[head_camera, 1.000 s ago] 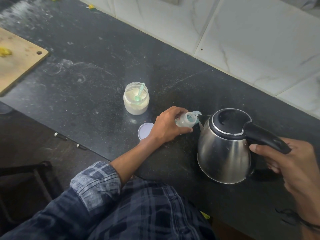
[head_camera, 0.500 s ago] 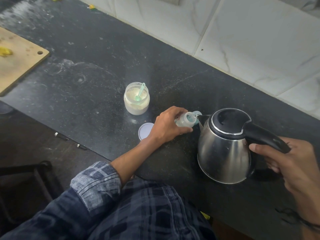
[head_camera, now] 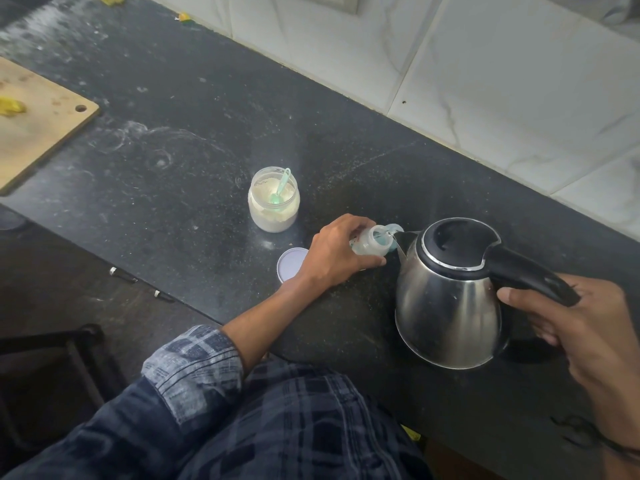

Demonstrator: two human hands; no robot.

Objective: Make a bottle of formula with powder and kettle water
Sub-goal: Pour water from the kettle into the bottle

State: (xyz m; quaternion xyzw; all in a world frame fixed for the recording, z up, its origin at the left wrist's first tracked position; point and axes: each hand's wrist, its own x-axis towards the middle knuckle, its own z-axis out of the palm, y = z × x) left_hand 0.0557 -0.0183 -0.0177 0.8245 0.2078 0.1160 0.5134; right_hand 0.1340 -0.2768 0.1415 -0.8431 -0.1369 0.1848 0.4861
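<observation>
- Steel kettle [head_camera: 446, 299] is at the lower right. The right hand [head_camera: 568, 327] wraps round its black handle, with the spout at the mouth of the bottle [head_camera: 372, 242].
- In the middle, the left hand [head_camera: 332, 254] curls round that small clear bottle.
- The mouth is tiny, so I think hot water could miss and burn those fingers.
- Farther up, the powder jar [head_camera: 273, 206] stands open.
- The hand hides how full the bottle is.

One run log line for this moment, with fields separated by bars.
step: water pour | left hand: holds bottle | right hand: grips kettle, spout at bottle mouth | jar: open, scoop inside
</observation>
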